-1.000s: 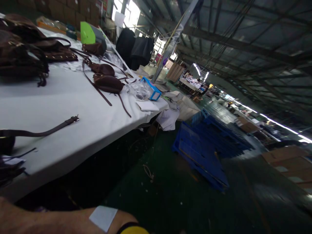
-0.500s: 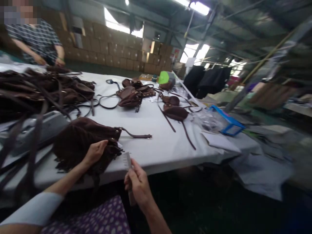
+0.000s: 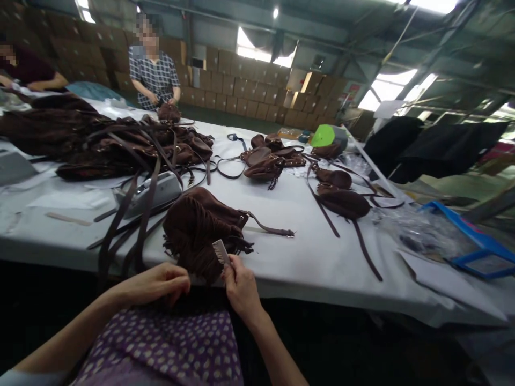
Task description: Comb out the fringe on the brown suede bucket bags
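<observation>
A dark brown fringed suede bag (image 3: 201, 228) lies at the near edge of the white table (image 3: 289, 257), its strap trailing right. My right hand (image 3: 240, 288) is closed round a small pale comb (image 3: 221, 252) whose teeth rest against the bag's fringe. At the table edge below the bag, my left hand (image 3: 161, 282) is curled, its fingers pressed onto the hanging fringe.
A big heap of brown bags and straps (image 3: 104, 142) fills the left. More bags (image 3: 267, 161) and two round pouches (image 3: 341, 201) lie farther back. A blue tray (image 3: 478, 249) and plastic wrap sit at right. Two people (image 3: 155, 72) work at the far side.
The camera swung from the floor and far table end back to the bag. My left hand slid off the bag's top to its lower fringe, and the comb rose onto the fringe.
</observation>
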The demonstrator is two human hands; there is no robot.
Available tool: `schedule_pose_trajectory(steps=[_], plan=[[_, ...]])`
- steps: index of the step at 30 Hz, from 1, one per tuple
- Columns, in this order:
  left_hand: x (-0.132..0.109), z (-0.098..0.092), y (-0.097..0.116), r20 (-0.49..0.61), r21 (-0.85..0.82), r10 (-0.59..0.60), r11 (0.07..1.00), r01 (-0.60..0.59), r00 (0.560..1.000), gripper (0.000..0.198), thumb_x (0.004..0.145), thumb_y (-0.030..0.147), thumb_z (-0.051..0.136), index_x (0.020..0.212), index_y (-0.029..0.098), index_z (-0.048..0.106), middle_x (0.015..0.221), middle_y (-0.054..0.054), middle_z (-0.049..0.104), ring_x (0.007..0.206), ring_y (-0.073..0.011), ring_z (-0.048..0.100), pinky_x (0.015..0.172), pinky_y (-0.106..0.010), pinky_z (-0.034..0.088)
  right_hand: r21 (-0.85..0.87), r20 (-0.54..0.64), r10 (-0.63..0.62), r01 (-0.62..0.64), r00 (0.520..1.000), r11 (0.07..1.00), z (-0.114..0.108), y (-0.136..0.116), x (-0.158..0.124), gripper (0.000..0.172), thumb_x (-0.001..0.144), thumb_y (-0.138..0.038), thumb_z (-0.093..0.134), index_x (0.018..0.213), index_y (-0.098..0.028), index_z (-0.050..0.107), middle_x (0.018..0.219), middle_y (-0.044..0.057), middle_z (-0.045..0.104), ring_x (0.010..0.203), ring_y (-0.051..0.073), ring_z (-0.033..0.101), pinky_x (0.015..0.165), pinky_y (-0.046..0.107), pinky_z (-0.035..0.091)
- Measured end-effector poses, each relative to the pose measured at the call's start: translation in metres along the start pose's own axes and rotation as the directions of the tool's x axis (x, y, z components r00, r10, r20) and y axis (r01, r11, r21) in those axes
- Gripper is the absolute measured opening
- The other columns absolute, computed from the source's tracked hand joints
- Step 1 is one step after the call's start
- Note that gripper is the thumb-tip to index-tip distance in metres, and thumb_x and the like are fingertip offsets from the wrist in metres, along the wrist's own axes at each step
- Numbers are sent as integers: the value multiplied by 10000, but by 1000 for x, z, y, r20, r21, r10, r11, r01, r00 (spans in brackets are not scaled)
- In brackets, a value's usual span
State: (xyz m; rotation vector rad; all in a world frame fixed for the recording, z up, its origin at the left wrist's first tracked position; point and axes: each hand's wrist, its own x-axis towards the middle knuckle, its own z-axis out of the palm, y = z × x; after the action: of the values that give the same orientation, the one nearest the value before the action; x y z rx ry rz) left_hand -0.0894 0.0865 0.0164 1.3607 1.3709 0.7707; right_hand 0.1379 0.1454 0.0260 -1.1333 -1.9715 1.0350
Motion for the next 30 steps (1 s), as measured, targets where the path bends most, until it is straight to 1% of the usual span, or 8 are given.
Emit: schedule_pose_trajectory(steps=[4, 8, 11, 14, 18, 20, 24, 30], plan=[[-11, 0, -26, -399, 169, -51, 977, 128, 916, 488, 818, 636, 441, 911, 183, 596, 787, -27, 659, 567, -168, 590, 548, -274, 457, 68, -2, 41, -40, 999, 997, 13, 4, 5, 221, 926, -288, 419, 1024, -183, 587, 690, 9, 636, 594, 154, 602, 543, 229, 421], [1, 33, -25, -537, 305, 37, 940, 153, 843, 532, 785, 617, 523, 1070, 168, 538, 1021, -95, 644, 876, -261, 641, 795, -368, 491, 141, -23, 81, -77, 996, 987, 19, 2, 1, 236, 929, -333, 413, 975, -173, 581, 648, -3, 604, 544, 137, 571, 519, 225, 426], [14, 62, -20, -635, 269, 47, 949, 164, 771, 710, 727, 586, 606, 1236, 138, 397, 1179, -165, 568, 1077, -323, 587, 889, -422, 467, 180, -24, 123, -117, 992, 977, 20, 2, -5, 254, 929, -372, 419, 951, -171, 573, 624, -13, 581, 507, 125, 542, 489, 218, 419], [24, 76, -19, -593, 169, -17, 975, 144, 805, 712, 767, 501, 597, 1311, 155, 297, 1053, -137, 627, 966, -320, 642, 819, -423, 489, 311, 50, 166, -173, 985, 934, 21, 4, -8, 297, 926, -413, 421, 1010, -161, 555, 636, -10, 581, 511, 126, 548, 494, 221, 450], [23, 71, -22, -474, -38, -54, 998, 41, 879, 618, 776, 391, 612, 1267, 188, 297, 842, -41, 684, 772, -256, 675, 720, -345, 497, 400, 124, 155, -193, 980, 896, 20, 5, -5, 375, 935, -418, 403, 1188, -165, 515, 721, 19, 619, 598, 152, 612, 569, 259, 511], [19, 64, -24, -432, -51, -28, 999, 7, 901, 500, 792, 382, 583, 1201, 193, 366, 841, -39, 693, 766, -243, 670, 702, -322, 486, 305, 133, 106, -143, 985, 942, 19, 2, 1, 393, 945, -395, 390, 1257, -187, 510, 767, 32, 635, 639, 163, 629, 607, 276, 519], [10, 48, -24, -374, 184, 22, 982, 51, 927, 258, 861, 429, 464, 851, 194, 570, 794, -57, 677, 765, -245, 640, 680, -311, 439, -17, 179, -42, 45, 983, 999, 20, -6, 17, 409, 960, -283, 335, 1334, -229, 491, 840, 54, 665, 675, 174, 631, 642, 281, 498], [-6, 30, -26, -324, 174, 68, 985, -11, 944, 383, 798, 575, 505, 791, 218, 641, 821, -36, 691, 808, -252, 635, 757, -314, 489, -492, 238, -95, 204, 967, 846, 20, -25, 16, 413, 863, -219, 459, 1268, -248, 536, 846, 76, 692, 737, 231, 655, 626, 284, 470]])
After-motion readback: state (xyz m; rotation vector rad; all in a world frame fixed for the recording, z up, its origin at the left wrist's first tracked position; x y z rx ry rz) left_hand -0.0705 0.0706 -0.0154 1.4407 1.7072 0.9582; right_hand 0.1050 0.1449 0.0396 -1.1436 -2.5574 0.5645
